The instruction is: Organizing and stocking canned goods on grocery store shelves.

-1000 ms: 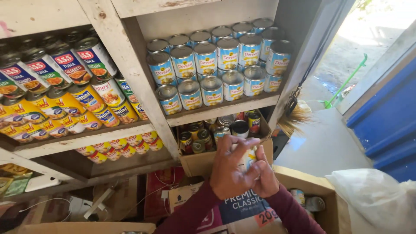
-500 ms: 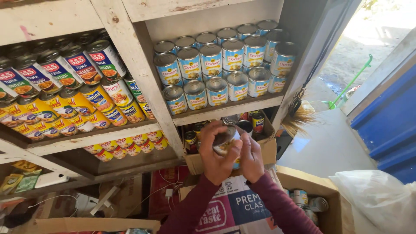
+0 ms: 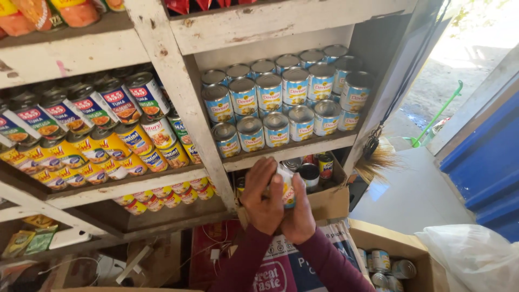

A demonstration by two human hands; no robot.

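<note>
Two hands, left (image 3: 265, 203) and right (image 3: 299, 213), grip one can (image 3: 286, 189) together.

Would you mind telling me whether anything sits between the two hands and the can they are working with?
Nothing visible does: the left hand and right hand both close directly around the can, below the shelf edge.

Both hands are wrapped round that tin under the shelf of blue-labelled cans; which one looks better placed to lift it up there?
Probably the right hand: it sits nearer the can and the stacked blue-labelled cans. The left hand covers the can's other side.
</note>
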